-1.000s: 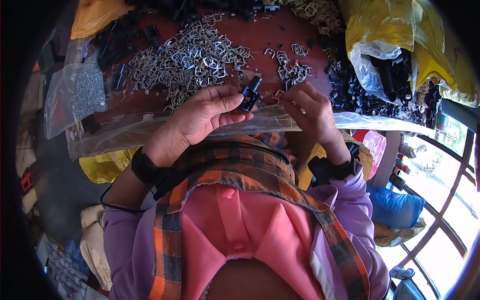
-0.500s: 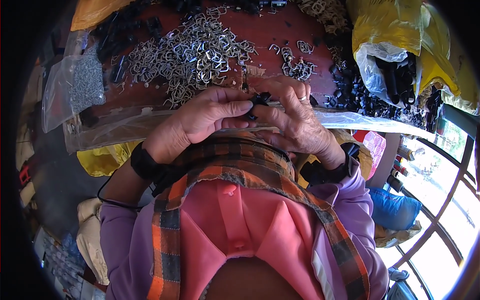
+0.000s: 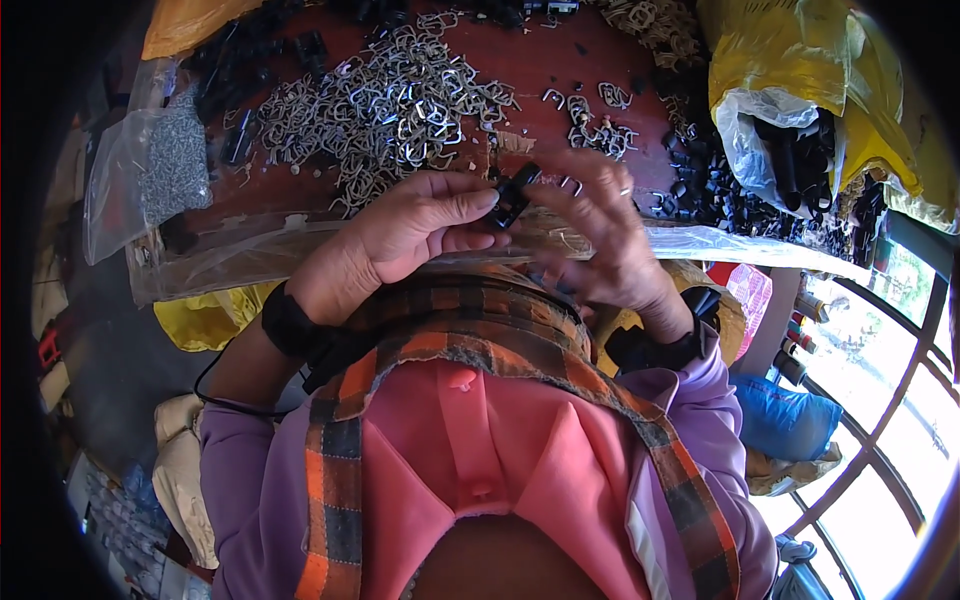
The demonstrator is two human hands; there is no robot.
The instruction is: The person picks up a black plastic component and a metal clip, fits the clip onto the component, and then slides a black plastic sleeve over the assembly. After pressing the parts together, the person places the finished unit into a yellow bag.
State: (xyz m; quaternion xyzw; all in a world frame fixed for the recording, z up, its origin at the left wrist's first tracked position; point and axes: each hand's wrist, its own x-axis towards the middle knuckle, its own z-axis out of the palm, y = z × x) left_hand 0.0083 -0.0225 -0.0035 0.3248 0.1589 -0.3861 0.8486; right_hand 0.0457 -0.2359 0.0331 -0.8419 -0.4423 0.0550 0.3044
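Note:
My left hand [image 3: 425,220] pinches a small black plastic part [image 3: 512,195] between thumb and fingers, just above the table's near edge. The part has a rounded upper end; its exact kind is hard to make out. To its right, my right hand [image 3: 605,235] is apart from it, fingers spread and blurred by motion. A U-shaped metal clip [image 3: 571,185] shows beside the right fingers; whether they touch it I cannot tell. Beyond the hands lies a big heap of bent metal clips [image 3: 400,100], with a smaller group of clips [image 3: 600,135] to the right.
Small black plastic pieces [image 3: 715,180] lie scattered at the right, before a yellow bag [image 3: 780,50] holding black parts. A clear bag of small grey metal pieces [image 3: 172,165] stands at the left. Plastic sheeting [image 3: 740,243] covers the near edge of the red table [image 3: 540,65].
My right hand has drawn away from the black part and its fingers have spread. The left hand keeps its pinch, and more of the part shows. A clip beside the right fingers has come into sight.

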